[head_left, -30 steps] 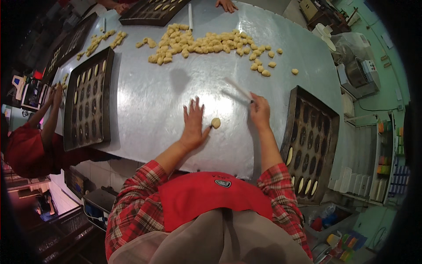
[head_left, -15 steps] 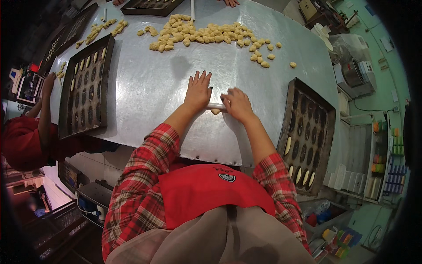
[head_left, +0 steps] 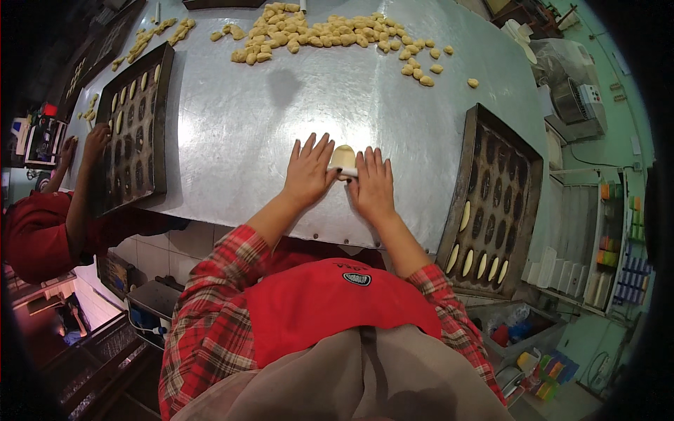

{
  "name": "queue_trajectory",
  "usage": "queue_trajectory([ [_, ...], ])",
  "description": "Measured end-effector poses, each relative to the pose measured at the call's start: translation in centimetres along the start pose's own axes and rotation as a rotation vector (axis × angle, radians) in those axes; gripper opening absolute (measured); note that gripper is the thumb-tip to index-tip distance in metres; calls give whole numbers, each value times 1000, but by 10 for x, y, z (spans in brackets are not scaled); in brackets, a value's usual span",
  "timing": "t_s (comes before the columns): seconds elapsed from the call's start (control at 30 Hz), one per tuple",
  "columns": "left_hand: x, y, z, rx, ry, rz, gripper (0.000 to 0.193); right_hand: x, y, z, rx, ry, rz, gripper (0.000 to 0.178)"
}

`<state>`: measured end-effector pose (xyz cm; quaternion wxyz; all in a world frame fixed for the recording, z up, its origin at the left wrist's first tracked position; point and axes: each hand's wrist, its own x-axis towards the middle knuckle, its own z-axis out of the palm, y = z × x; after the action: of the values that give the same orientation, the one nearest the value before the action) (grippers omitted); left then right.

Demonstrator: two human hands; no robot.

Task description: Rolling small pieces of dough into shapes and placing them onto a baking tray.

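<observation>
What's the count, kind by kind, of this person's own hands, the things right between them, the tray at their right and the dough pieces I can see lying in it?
Left hand and right hand: 2
White rolling pin: 1
Flattened dough piece: 1
Dark tray: 1
Long dough pieces visible in it: 6
Total: 11

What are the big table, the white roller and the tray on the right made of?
The table looks like smooth, silvery metal: it reflects light brightly. The white roller may be plastic: it looks smooth, without wood grain, though little shows. The tray is probably dull, dark metal, with thin walls and brownish patches.
</observation>
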<state>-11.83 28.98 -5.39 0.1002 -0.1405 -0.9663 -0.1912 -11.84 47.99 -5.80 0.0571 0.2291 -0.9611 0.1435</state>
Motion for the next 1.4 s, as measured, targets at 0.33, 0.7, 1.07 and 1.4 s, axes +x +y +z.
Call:
queue_trajectory([
  [0.33, -104, 18, -18, -31, -265, 124, 77, -74, -20, -17, 154, 9, -140, 41],
  [0.7, 18, -5, 14, -59, -20, 72, 59, 34, 32, -5, 117, 272, -101, 42],
  [1.07, -28, -5, -19, -271, 81, 55, 49, -9, 6, -1, 347, 149, -169, 41],
  [1.4, -86, -10, -16, -204, -219, 178, 59, -80, -33, 5, 158, -4, -199, 47],
])
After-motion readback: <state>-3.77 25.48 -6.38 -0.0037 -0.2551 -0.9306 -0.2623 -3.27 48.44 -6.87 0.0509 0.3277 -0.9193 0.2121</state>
